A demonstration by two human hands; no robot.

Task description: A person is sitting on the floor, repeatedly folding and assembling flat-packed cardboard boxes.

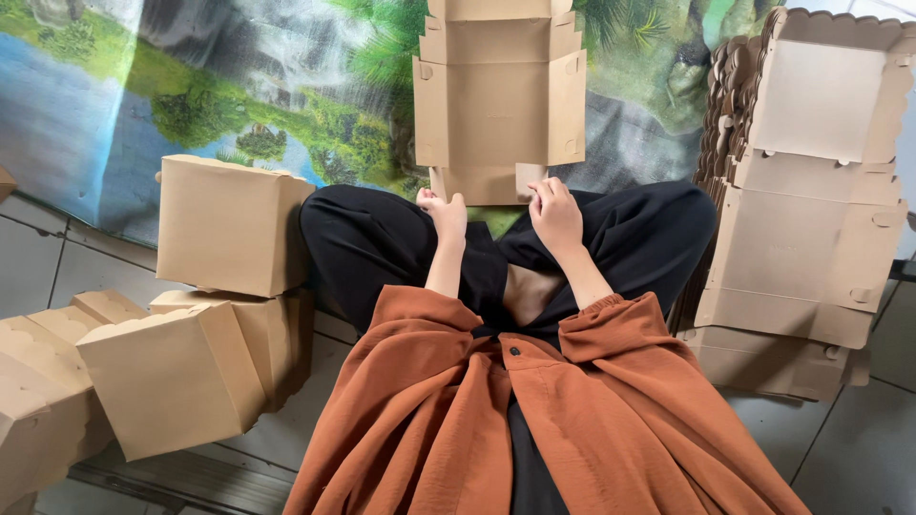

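I sit cross-legged on a tiled floor in black trousers and a rust-orange shirt. A flat, unfolded brown cardboard box blank (499, 95) lies in front of my knees, stretching away from me. My left hand (443, 212) grips its near edge at the left corner. My right hand (556, 212) grips the same near edge at the right, fingers curled over the flap.
Several folded brown boxes (229, 224) are piled at my left, one (172, 377) closest to me. A stack of flat box blanks (811, 191) leans at my right. A landscape-printed sheet (191, 105) covers the floor ahead.
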